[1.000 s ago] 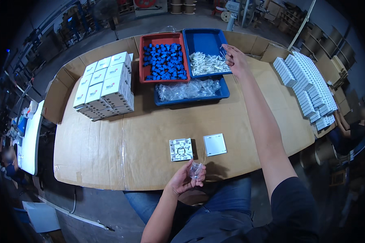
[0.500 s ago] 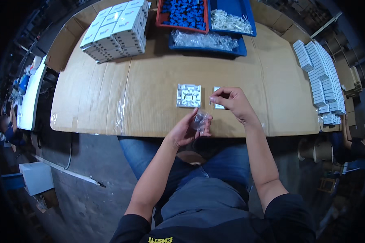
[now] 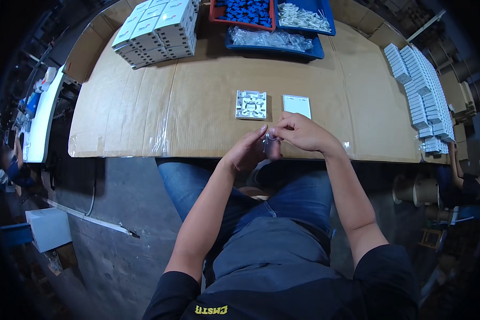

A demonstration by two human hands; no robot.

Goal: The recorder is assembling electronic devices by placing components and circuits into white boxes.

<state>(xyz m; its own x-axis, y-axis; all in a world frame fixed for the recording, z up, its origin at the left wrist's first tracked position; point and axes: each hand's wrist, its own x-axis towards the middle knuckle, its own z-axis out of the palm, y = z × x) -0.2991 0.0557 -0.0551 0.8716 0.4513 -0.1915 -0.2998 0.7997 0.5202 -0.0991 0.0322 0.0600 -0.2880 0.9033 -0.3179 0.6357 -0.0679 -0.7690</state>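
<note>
Bag (image 3: 268,144), small and clear, sits between the two hands above the near edge of the table (image 3: 197,117). Left hand (image 3: 244,150) curls its fingers around the bag; thumb points up beside it. Right hand (image 3: 303,133) brings thumb and forefinger together at the top of the bag; whether they grip film or a small piece cannot be told.

Base (image 3: 251,111), white with an inner frame, lies flat just beyond the left hand. Plate (image 3: 297,104), white, lies to the right of it, apart; the right hand's knuckles cover its lower edge in this view.

At the far side, red tray (image 3: 242,25) holds blue parts (image 3: 246,10). Blue tray (image 3: 329,12), beside it, holds white parts (image 3: 302,19). Both overhang the rear of a lower tray (image 3: 274,52), also blue, filled with clear film (image 3: 269,38), and partly block access to it.

Carton stack (image 3: 157,32) stands far left near the cardboard wall (image 3: 88,56). White stack (image 3: 422,96) occupies the right end of the table. Both stacks are well apart from the hands. Co-worker (image 3: 456,170) is partly visible beyond the right end.
</note>
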